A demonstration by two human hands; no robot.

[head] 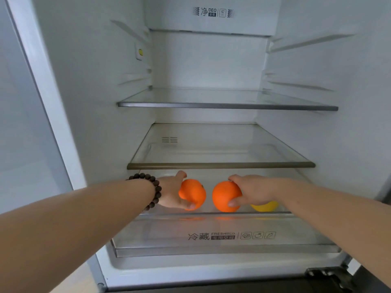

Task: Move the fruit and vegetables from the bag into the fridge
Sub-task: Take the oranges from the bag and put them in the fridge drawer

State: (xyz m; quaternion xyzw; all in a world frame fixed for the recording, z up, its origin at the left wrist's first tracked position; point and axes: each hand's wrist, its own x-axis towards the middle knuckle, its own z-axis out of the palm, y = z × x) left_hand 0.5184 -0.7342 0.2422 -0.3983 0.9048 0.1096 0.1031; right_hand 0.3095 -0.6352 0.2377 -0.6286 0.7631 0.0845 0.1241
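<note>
**Two oranges held at the lowest fridge shelf**

Left orange [193, 193] gripped by left hand [172, 192], thumb over the top, fingertips curled beneath. Right orange [226, 196] gripped likewise by right hand [252, 192], thumb on top, fingers wrapped under. Both fruits side by side, apart, just above the glass shelf [211, 213] over the clear drawer [222, 235] marked FRESHBOX. Yellow fruit [265, 206] resting on the same shelf, partly hidden behind the right wrist. Dark bead bracelet [155, 190] around the left wrist. Two glass shelves [222, 165] above, inside the open fridge [84, 102].
</note>
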